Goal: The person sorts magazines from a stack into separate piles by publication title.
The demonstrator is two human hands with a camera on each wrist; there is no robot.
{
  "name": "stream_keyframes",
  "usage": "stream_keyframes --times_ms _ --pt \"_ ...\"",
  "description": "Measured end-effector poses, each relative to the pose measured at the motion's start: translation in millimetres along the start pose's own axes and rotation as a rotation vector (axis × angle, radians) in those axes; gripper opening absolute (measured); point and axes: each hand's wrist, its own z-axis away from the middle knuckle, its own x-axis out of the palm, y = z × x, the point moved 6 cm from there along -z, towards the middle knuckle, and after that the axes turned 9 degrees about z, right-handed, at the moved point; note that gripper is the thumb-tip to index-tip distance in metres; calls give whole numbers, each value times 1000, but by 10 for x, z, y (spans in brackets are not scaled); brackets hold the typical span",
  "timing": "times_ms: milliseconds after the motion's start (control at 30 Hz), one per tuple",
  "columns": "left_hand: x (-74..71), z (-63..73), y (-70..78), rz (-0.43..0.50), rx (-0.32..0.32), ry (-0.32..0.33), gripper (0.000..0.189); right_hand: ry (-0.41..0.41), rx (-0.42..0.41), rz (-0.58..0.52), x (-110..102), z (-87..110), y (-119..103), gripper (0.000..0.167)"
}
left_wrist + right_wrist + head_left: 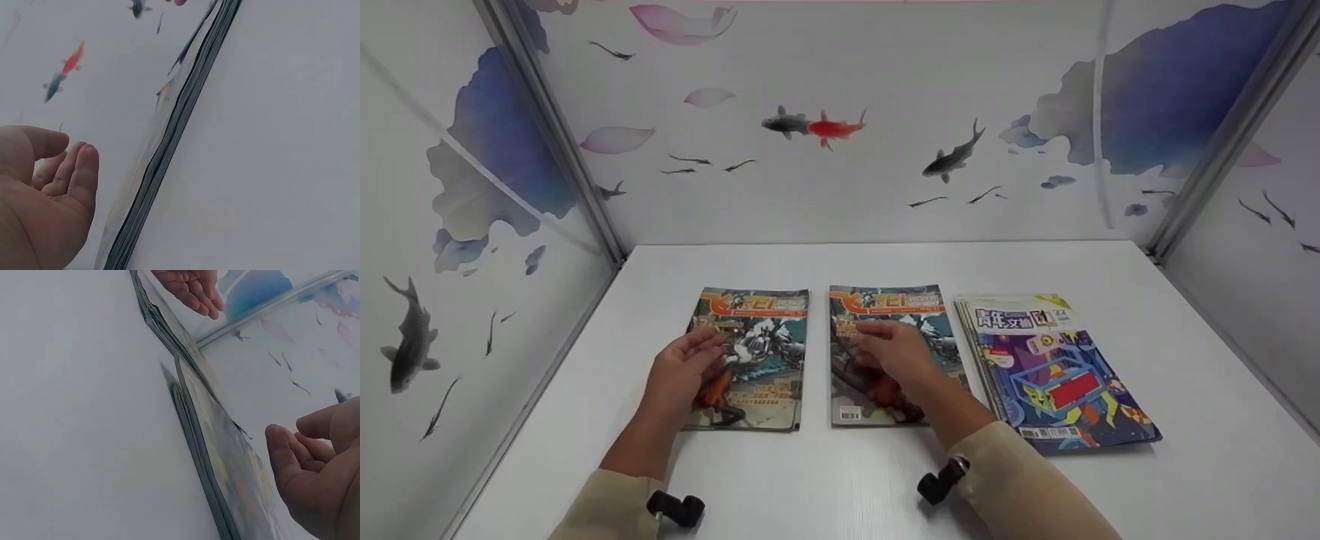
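Three piles of magazines lie in a row on a white table. My left hand (681, 375) is over the left edge of the left magazine pile (769, 375), which has an orange-titled cover with a mechanical figure. My right hand (896, 356) hovers over the middle magazine (851, 394), which bears the same cover. In the left wrist view, the left hand (53, 202) has loosely bent fingers with nothing between them, apart from the magazine edges (174, 124). The right wrist view shows the right hand (318, 467) likewise relaxed and holding nothing, above the covers.
To the right, a slightly slanted pile of magazines (1072, 390) has a purple and blue cover on top. White side panels and a back panel (870, 195) with painted fish enclose the table (810, 487). Metal posts (1215, 176) stand at the back corners.
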Motion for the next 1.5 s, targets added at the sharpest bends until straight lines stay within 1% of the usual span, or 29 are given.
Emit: stream_keyframes --times_ms 133,300,467,600,700,833,933,1033,1100,1167,1367,1500 --pt "163 -5 5 8 5 -37 50 22 16 32 -200 39 -1 37" --pt "373 -40 -36 38 27 -91 49 26 3 31 -422 69 8 39" --pt "589 -80 -50 63 50 -114 47 43 -11 45 -676 118 27 42" --pt "784 -98 -39 96 71 -150 48 55 3 74 -880 164 52 45" --pt "947 -115 -34 118 74 -179 48 64 0 89 -1032 186 72 47" --pt "1197 -118 -39 163 16 -214 48 72 -13 112 -1225 217 113 52" --pt "1397 -117 -41 197 -26 -244 51 96 17 153 -1353 245 163 56" --pt "1547 -117 -44 196 -37 -267 53 114 53 179 -1426 269 205 62" --pt "1596 -120 -59 181 -40 -268 53 116 68 175 -1439 272 219 65" --pt "1606 -121 -78 172 -48 -260 52 111 72 173 -1439 267 225 67" --pt "1548 -136 -145 138 -58 -236 54 105 65 203 -1455 230 226 63" --pt "1521 -142 -193 76 -64 -236 55 98 104 271 -1465 209 249 61"
